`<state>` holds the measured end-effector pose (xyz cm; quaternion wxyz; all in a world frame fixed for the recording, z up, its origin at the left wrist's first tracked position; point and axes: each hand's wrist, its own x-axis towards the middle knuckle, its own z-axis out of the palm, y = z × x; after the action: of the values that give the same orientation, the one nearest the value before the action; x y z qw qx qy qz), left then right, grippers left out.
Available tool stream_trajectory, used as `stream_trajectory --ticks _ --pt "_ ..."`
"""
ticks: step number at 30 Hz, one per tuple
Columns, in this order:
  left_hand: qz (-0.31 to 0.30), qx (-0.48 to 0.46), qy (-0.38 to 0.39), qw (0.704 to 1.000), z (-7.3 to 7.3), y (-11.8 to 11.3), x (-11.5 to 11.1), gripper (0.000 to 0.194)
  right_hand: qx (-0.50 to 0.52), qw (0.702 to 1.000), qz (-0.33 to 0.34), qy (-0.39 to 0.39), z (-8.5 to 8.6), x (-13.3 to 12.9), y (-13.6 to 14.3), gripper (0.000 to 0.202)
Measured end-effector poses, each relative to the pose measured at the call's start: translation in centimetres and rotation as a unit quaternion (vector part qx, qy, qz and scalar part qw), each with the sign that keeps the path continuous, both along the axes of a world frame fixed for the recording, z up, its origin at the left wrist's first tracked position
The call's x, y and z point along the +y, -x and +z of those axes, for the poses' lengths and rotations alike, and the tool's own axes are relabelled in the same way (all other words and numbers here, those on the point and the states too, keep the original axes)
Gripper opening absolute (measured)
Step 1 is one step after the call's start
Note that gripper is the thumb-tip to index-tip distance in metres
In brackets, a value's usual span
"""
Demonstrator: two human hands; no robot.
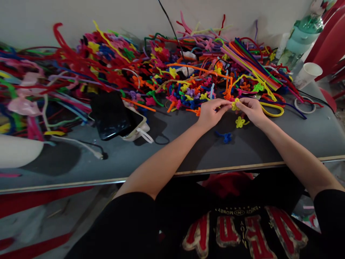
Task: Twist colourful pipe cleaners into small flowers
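Between my two hands is a small yellow pipe-cleaner flower (235,104). My left hand (213,112) pinches it from the left, and my right hand (251,109) grips it from the right with thumb and fingers. Just below my right hand, a second yellow flower (239,122) with a short stem lies on the grey table (199,154). A blue pipe-cleaner piece (226,137) lies nearer the front edge. Behind my hands, an orange pipe-cleaner piece (228,94) sits at the edge of the colourful pile.
A long heap of pipe cleaners (115,68) runs along the wall. Two dark-screened devices (110,117) lie left of my arms, near a white cable (81,144). At the right are scissors (272,109), a paper cup (307,75) and a green-tinted bottle (302,37).
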<state>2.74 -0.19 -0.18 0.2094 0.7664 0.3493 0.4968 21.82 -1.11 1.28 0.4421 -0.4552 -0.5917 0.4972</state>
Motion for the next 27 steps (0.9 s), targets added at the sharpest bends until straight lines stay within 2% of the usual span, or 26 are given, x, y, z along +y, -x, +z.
stream_trajectory --ticks 5,13,20,27 --pt "0.02 0.015 -0.006 1.0 -0.1 -0.25 -0.29 0.025 -0.024 0.999 0.022 -0.003 0.15 -0.18 -0.01 0.059" --pt "0.027 0.04 -0.031 0.998 -0.46 -0.27 0.03 0.029 -0.027 0.999 0.034 0.003 -0.2 0.13 0.38 0.05" --pt "0.023 0.049 -0.037 0.998 -0.38 -0.43 -0.23 0.033 0.02 0.999 0.03 0.021 0.05 0.06 0.41 0.051" --pt "0.034 0.059 -0.07 0.995 -0.62 -0.39 0.65 0.027 0.006 1.0 -0.004 0.024 -0.8 0.5 0.73 0.054"
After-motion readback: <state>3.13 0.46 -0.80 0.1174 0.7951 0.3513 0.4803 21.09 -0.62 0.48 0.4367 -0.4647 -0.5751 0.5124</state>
